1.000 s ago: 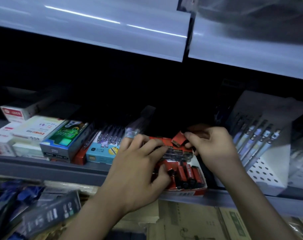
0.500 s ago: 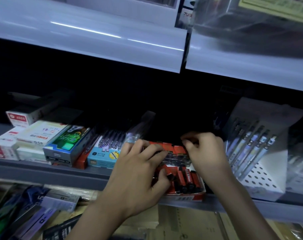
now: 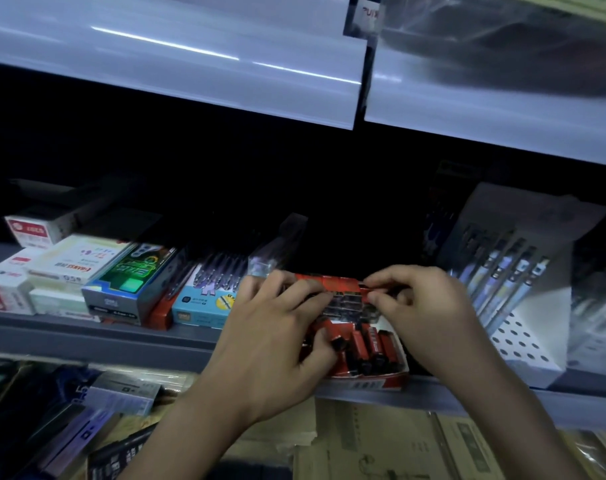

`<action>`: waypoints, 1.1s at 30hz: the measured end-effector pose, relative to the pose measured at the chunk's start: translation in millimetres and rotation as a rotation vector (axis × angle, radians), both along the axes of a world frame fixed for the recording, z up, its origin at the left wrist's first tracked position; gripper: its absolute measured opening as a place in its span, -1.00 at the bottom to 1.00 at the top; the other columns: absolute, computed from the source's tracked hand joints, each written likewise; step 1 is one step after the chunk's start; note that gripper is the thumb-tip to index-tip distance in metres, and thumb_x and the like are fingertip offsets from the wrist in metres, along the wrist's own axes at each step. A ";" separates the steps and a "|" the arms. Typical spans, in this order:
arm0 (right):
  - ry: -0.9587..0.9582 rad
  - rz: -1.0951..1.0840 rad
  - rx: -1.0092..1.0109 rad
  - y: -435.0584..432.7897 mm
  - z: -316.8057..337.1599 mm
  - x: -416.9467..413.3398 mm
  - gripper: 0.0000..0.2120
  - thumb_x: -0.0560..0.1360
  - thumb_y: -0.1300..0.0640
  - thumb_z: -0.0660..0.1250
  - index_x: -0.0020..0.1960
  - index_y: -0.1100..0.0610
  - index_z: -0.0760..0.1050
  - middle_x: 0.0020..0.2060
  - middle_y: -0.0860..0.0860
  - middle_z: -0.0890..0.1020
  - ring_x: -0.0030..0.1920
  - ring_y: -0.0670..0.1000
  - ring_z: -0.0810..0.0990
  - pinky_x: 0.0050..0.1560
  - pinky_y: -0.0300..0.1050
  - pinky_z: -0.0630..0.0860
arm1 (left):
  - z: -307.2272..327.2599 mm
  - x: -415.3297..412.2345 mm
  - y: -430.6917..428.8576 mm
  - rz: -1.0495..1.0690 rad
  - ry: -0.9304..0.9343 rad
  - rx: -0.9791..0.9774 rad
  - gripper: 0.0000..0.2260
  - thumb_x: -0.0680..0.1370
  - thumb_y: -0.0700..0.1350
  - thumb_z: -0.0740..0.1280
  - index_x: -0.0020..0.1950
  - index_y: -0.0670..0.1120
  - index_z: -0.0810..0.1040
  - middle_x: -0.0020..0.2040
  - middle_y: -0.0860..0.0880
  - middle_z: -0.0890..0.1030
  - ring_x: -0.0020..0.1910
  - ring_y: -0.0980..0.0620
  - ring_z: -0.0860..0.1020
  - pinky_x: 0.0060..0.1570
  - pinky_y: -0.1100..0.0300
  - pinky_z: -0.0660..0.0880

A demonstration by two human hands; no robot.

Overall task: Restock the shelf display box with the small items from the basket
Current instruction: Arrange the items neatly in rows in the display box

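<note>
Since half-second ago, right hand (image 3: 429,306) dropped slightly at box rear, red piece now level with row; left hand (image 3: 277,337) unmoved. Display box (image 3: 370,384), red-and-white cardboard, on shelf edge (image 3: 87,337) at 6 o'clock of frame centre. Inside: small red-and-black items (image 3: 372,346), oblong, glossy, packed in rows. Right thumb and forefinger pinch red piece at box's 12 o'clock. Left hand's fingers spread, curled over items at box's 9 o'clock. White perforated pen stand (image 3: 523,344) at 3 o'clock, pens upright. Basket unseen.

I read "HANS" on the white box (image 3: 73,268) | "PUI" on the upper shelf tag (image 3: 368,12) | other print too blurred for me
</note>
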State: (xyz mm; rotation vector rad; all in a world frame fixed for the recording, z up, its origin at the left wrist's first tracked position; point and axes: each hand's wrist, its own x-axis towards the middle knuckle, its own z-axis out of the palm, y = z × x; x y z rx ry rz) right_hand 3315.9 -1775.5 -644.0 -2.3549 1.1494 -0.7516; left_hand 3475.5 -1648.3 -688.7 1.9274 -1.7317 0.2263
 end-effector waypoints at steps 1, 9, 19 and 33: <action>-0.001 0.039 0.038 4.6 3.6 -7.2 -0.91 0.55 0.09 0.45 -0.06 -0.09 0.69 -0.52 -0.36 0.49 -0.43 -0.26 0.49 -0.40 -0.43 0.36 | 0.0 0.3 0.3 -0.005 0.003 -0.005 -0.60 0.56 0.12 0.15 0.32 0.08 0.59 0.24 0.23 0.56 0.22 0.09 0.43 0.16 0.06 0.29; 0.301 0.245 0.129 26.2 8.6 -16.3 -0.84 0.48 -0.08 0.49 0.06 -0.20 0.67 -0.15 -0.13 0.50 -0.11 -0.19 0.50 -0.19 -0.24 0.44 | -1.0 4.3 -0.1 -0.015 0.033 -0.039 -0.58 0.55 0.08 0.14 0.33 0.08 0.60 0.26 0.21 0.54 0.23 0.08 0.43 0.13 -0.02 0.33; -0.189 0.116 0.251 21.7 7.1 -12.7 -0.77 0.35 0.26 0.52 -0.15 -0.03 0.58 -0.34 -0.09 0.60 -0.40 -0.11 0.52 -0.31 -0.17 0.48 | 1.8 0.7 0.2 -0.055 0.090 -0.046 -0.56 0.53 0.07 0.12 0.34 0.09 0.59 0.27 0.24 0.54 0.26 0.15 0.43 0.20 0.02 0.29; -0.008 -0.147 -0.279 3.0 -16.3 5.2 -0.82 0.54 0.22 0.46 0.11 0.01 0.66 -0.34 -0.10 0.60 -0.42 -0.15 0.53 -0.42 -0.13 0.50 | -3.6 7.1 4.8 0.038 0.185 -0.164 -0.61 0.56 0.01 0.15 0.27 0.03 0.64 0.14 0.17 0.59 0.08 0.12 0.48 0.09 0.06 0.40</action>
